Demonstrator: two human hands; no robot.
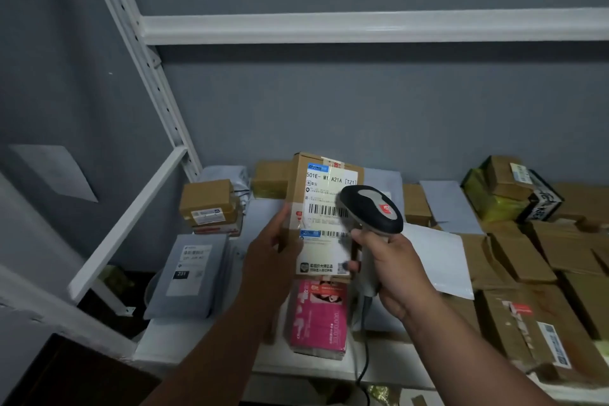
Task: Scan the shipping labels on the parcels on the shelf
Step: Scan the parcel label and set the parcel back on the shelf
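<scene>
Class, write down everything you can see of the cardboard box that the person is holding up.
The box is brown cardboard, oblong, held upright and slightly tilted above the shelf. A white label covers most of its facing side, with a blue strip at the top, large printed codes, barcodes and a QR code near the bottom. Clear tape runs over its top edge. The left hand grips its left edge; the scanner, held by the right hand, overlaps its right side. A pink parcel lies below it.

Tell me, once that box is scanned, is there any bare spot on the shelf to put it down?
Hardly. A bare strip of white shelf shows at the front edge, between the grey mailer and the pink packet. The right side is crowded with brown cartons, and boxes line the back wall.
</scene>
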